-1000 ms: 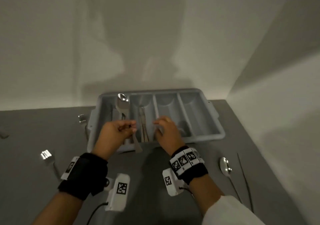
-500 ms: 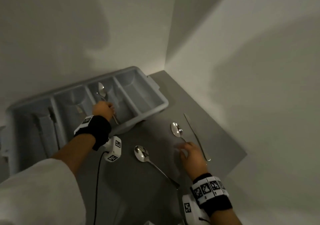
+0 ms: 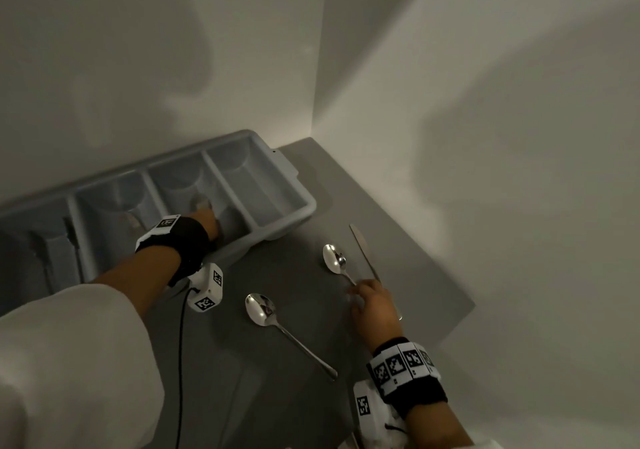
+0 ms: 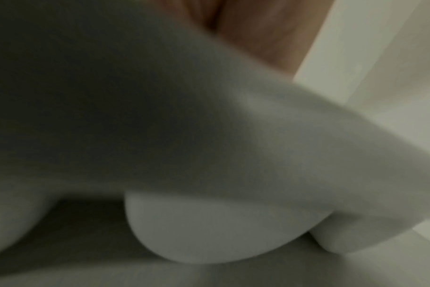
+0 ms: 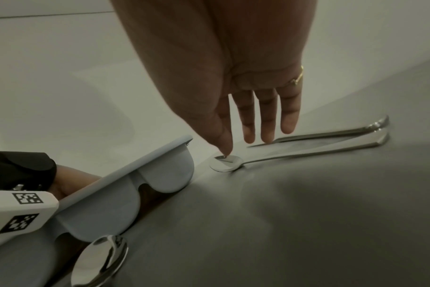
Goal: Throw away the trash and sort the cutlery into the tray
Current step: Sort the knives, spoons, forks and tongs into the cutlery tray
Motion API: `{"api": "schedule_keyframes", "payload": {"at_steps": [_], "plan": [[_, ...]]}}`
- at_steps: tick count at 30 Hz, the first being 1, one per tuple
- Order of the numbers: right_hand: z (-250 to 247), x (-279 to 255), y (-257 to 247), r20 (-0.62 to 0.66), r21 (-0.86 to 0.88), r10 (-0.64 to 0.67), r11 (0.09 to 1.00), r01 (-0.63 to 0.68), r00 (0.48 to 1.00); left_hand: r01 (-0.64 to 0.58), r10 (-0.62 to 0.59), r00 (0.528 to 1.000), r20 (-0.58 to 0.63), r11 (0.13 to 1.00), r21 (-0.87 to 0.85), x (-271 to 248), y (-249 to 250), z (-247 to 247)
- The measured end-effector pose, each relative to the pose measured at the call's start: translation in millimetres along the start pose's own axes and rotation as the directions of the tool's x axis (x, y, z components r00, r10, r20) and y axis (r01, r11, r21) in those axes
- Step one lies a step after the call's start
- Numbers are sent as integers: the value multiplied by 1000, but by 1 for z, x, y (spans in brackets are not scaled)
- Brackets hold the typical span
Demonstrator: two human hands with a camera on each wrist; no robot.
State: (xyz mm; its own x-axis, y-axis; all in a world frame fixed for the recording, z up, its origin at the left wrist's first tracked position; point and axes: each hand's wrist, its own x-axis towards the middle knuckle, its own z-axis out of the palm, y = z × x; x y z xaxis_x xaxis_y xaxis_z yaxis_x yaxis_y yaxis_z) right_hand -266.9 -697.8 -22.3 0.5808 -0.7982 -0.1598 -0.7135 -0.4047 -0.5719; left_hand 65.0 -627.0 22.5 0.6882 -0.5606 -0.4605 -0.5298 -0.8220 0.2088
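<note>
Left hand (image 3: 207,221) in tray (image 3: 287,185), perhaps releasing, right hand (image 3: 375,306) over spoon (image 3: 334,260)

Glossy metal spoons (image 3: 334,258), matt plastic tray (image 3: 294,218).

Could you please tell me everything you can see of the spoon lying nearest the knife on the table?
The spoon looks like polished metal, with an oval bowl facing up and a slim handle. It lies flat on the grey table, past the tray's right end, bowl towards the wall. A knife lies close beside it on the right; whether they touch I cannot tell. The right hand, fingers straight, covers the handle end in the head view; the wrist view does not settle whether it touches.
</note>
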Motion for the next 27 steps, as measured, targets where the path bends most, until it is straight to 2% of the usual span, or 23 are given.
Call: {"api": "schedule_keyframes", "payload": {"at_steps": [2, 4, 7, 8, 10, 11, 12, 13, 16, 19, 21, 24, 27], "plan": [[-1, 5, 3, -1, 6, 10, 1000, -10, 1000, -13, 13, 999, 42, 1000, 3, -2, 3, 0], [-2, 10, 4, 24, -5, 44, 999, -44, 999, -51, 52, 998, 22, 999, -6, -9, 2, -2], [-2, 17, 4, 34, -26, 109, 994, -108, 994, -177, 174, 978, -115, 984, -18, -23, -3, -4], [-2, 19, 4, 30, -22, 130, 991, -129, 991, -252, 237, 949, -209, 966, -48, -33, -3, -4], [-1, 25, 5, 41, -53, 165, 985, -163, 985, -429, 342, 830, -440, 896, -112, -63, -2, 0], [-1, 28, 5, 63, -93, 187, 979, -180, 980, -484, 359, 787, -502, 864, -140, -80, -1, 5], [-2, 30, 4, 82, -122, 215, 971, -204, 973, -504, 366, 779, -510, 848, -162, -98, 0, 13], [-2, 32, 4, 96, -133, 247, 963, -234, 964, -500, 372, 802, -468, 846, -185, -116, 0, 24], [-3, 37, 0, 109, -137, 309, 946, -293, 945, -437, 401, 891, -214, 885, -163, -148, 1, 62], [-1, 38, -4, 114, -121, 296, 952, -282, 948, -355, 355, 935, -9, 932, -74, -157, 4, 98], [0, 36, -7, 105, -60, 276, 961, -271, 956, -280, 290, 953, 92, 954, -103, -156, 7, 118], [-3, 31, -15, 74, -3, 215, 976, -216, 974, -211, 241, 957, 163, 961, -181, -154, 14, 134], [-13, 26, -24, 64, -18, 113, 994, -112, 992, -186, 207, 971, 118, 968, -168, -150, 20, 138]]}}
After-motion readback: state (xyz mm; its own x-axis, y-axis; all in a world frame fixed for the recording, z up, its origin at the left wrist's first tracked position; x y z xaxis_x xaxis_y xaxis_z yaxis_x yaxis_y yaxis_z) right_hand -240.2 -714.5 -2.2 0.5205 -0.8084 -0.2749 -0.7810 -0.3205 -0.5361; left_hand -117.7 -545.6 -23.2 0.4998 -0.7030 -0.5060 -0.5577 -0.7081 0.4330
